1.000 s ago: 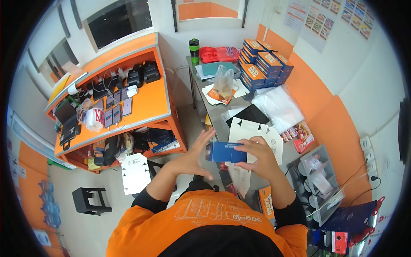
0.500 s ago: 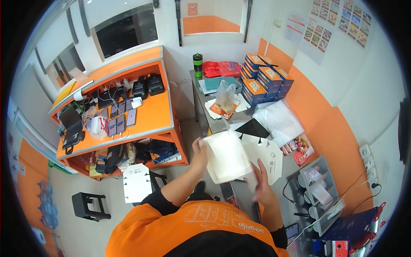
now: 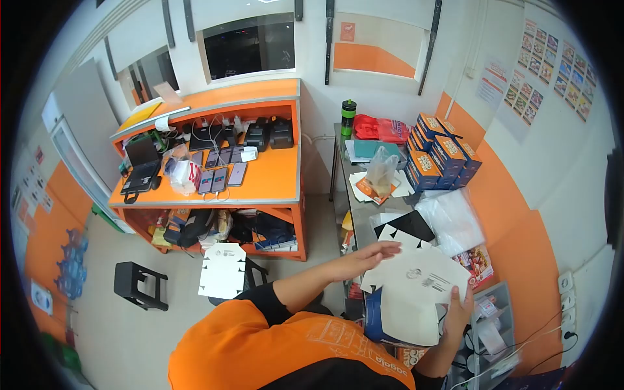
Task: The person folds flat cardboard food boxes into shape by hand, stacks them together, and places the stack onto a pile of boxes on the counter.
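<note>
Orange-shirted person at metal surface (image 3: 361, 218), printed white blank (image 3: 416, 266) in front, beyond blue carton (image 3: 373, 316). Blank's notched edges face far side and left; print lines slant down to right (long axis cannot be told, lower part hidden behind carton). Carton sits close to torso, blue side facing left, pale panel's long axis running away from body. Left hand (image 3: 374, 256) extends nearly flat, grip open, fingertips over blank's left part, contact unclear. Right hand (image 3: 459, 315) pinches blank's right edge, thumb uppermost.
</note>
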A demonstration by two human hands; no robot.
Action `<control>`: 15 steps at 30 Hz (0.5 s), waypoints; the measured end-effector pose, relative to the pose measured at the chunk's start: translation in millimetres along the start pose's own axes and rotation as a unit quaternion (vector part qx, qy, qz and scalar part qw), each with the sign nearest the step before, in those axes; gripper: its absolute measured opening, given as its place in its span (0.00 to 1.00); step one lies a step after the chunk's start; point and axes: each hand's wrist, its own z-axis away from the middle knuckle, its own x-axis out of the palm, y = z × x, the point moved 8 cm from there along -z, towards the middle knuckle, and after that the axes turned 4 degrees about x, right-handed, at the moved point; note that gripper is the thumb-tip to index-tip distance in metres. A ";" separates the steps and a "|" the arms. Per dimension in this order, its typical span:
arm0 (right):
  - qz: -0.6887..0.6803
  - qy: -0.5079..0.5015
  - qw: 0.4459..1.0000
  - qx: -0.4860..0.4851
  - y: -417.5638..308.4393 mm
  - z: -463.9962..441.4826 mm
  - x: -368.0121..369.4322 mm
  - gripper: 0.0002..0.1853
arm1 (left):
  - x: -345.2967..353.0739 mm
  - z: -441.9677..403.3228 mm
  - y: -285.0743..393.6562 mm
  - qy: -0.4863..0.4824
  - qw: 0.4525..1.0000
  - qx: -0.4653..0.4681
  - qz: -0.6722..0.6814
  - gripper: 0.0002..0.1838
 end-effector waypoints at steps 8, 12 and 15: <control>-0.063 -0.021 0.997 0.038 21.3 -0.9 22.8 0.20 | 53.8 -28.6 -7.2 -0.191 0.976 0.024 0.098 0.56; 0.015 -0.021 0.999 0.035 35.1 7.1 10.4 0.20 | 58.4 -37.5 -22.8 -0.156 0.987 -0.029 0.039 0.55; 0.004 0.007 1.000 0.022 44.5 15.9 1.7 0.15 | 38.1 -48.9 -54.0 -0.055 0.991 -0.068 -0.099 0.37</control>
